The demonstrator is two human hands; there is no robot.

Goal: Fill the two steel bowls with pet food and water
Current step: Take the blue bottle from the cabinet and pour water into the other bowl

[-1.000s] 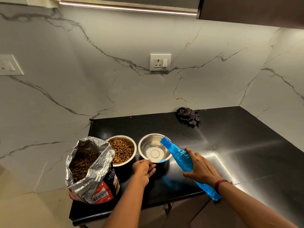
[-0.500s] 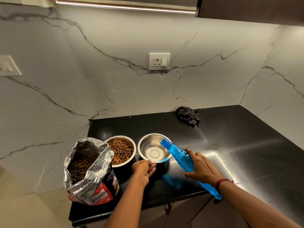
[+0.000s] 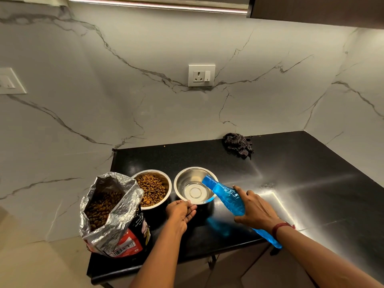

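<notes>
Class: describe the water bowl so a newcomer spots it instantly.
Start at the black counter. Near its front left, right of the kibble-filled steel bowl, sits a round steel bowl. It holds no kibble, and a blue plastic bottle tilts over its rim.

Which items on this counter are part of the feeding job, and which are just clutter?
In use: kibble bowl, second bowl with left hand holding its rim, blue bottle in right hand, open food bag.
Lying about: checked cloth, wall socket, wall switch.
</notes>
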